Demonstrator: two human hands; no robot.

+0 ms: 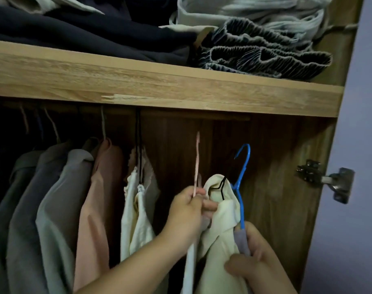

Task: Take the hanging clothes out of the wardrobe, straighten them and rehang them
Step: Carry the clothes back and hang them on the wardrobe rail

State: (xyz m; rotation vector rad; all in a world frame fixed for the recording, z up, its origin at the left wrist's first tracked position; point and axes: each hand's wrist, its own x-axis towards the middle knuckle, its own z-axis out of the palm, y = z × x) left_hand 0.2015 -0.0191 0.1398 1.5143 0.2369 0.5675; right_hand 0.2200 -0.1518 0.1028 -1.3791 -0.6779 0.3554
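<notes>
Head cam: left hand pinches the pink hanger, right hand grips the cream garment and blue hanger, all off the rail, low in the wardrobe's right side. I'd lift one hook at a time, since the black hanger looks tangled in. The shelf edge overhangs, and hung shirts crowd the left.

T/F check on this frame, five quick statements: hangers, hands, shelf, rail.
1. The blue hanger is hooked on the rail. False: its hook is free below the shelf.
2. The left hand pinches the pink hanger. True.
3. The right hand is open and idle. False: its grip is on the cream garment.
4. Folded clothes lie on the wooden shelf. True.
5. Garments still hang at left. True.
</notes>
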